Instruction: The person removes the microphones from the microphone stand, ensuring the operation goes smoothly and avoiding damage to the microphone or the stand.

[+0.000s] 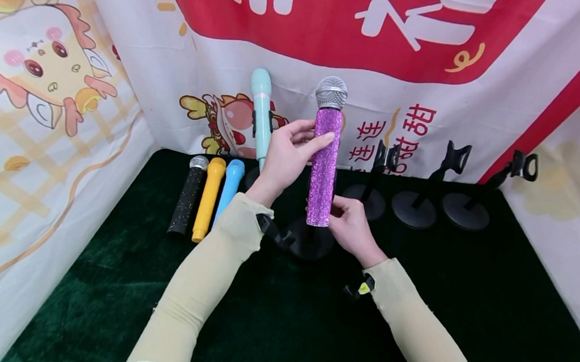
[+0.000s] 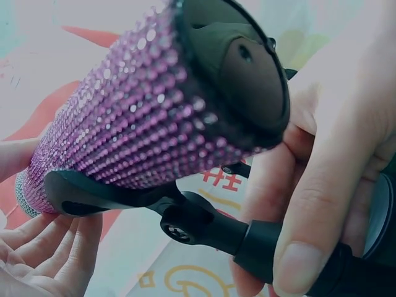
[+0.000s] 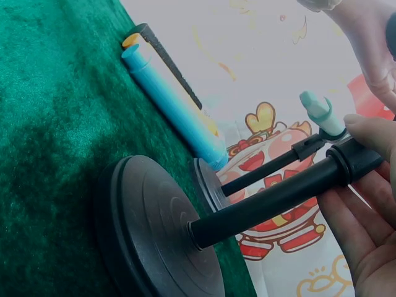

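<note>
A microphone covered in sparkly purple stones [image 1: 324,166], with a silver mesh head, stands nearly upright in the middle. My left hand [image 1: 287,155] holds its upper part between thumb and fingers. In the left wrist view, the black clip [image 2: 111,195] of a microphone stand lies against the microphone's side. My right hand [image 1: 353,226] grips the stand's black pole [image 3: 272,195] just below the clip joint. Under it, the round base [image 3: 161,229] rests on the green cloth. From the head view, the microphone hides most of the clip and pole.
Black, yellow [image 1: 209,200] and blue microphones lie side by side at left. Behind my left hand, a mint-green microphone [image 1: 261,113] stands in another stand. Several stands with bare clips, one a black stand [image 1: 416,205], line the back right, before a printed cloth backdrop [image 1: 217,67].
</note>
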`<state>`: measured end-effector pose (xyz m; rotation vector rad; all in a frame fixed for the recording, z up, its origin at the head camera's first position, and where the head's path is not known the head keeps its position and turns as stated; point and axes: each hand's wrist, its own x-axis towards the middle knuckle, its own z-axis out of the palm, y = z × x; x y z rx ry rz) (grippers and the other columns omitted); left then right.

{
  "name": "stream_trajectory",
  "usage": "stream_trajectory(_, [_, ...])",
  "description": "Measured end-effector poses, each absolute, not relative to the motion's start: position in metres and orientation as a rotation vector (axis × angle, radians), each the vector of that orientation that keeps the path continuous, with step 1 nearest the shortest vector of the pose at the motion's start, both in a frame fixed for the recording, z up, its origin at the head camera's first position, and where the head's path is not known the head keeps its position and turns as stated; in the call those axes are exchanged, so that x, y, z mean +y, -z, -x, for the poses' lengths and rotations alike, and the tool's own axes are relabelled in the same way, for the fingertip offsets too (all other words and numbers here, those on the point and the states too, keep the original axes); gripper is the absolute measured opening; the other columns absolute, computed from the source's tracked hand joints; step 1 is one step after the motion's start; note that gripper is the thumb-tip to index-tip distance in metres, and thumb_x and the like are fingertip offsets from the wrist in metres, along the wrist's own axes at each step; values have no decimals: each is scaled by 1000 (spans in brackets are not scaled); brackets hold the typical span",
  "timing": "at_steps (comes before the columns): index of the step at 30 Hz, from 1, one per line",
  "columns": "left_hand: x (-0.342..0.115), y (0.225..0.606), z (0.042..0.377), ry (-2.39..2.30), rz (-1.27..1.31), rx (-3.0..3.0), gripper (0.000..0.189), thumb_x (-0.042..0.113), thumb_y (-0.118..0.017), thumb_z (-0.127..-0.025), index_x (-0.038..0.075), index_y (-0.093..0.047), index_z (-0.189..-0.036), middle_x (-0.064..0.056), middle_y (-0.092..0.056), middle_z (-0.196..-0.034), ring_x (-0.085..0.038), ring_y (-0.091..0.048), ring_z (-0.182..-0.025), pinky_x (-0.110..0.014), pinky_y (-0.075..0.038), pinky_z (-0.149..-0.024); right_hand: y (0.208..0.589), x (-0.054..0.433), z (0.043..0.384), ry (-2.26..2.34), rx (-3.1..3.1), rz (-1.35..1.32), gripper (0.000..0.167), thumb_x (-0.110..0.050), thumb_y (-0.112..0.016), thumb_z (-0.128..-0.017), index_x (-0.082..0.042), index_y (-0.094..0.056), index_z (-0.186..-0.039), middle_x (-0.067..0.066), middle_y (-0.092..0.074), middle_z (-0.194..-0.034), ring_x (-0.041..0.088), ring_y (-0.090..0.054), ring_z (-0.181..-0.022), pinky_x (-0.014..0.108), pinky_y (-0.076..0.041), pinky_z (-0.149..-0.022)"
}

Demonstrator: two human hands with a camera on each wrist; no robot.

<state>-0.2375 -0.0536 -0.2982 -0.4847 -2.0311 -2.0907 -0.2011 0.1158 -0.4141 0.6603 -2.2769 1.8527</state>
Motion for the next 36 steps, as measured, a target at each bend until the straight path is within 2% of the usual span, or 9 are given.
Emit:
stream_trajectory(12, [-58,297,234,2141,473,-2042,48,24,-81,-91,6,-66,-133,-7,-73,-112,-22,-71,-97,-36,-60,-81,416,116,198,-1866,-2240,-695,18,1,-75,-91,1,-77,-109,9,-76,-100,22,-73,-89,29,-60,-76])
stream_trajectory(21, [-62,303,226,2108,523,-2107,55,27,-81,-91,8,-62,-139,-5,-71,-117,-21,-70,-102,-35,-58,-88,410,118,194,-1886,-2335,-658,22,-4,-77,-92,-3,-77,-114,4,-76,-105,19,-71,-97,30,-58,-82])
stream_trajectory(28, [-68,314,216,2077,551,-2173,60,27,-81,-91,9,-58,-143,-4,-70,-123,-21,-69,-105,-35,-57,-91,418,117,198,-1844,-2241,-712,16,0,-76,-91,-1,-78,-108,6,-77,-98,21,-73,-88,30,-60,-74])
stream_trajectory(36, [-69,322,208,2095,588,-2164,61,23,-80,-91,7,-56,-145,-5,-70,-123,-22,-69,-106,-34,-56,-93,417,117,199,-1810,-2255,-695,18,3,-75,-91,2,-77,-108,9,-76,-100,18,-72,-86,34,-59,-75])
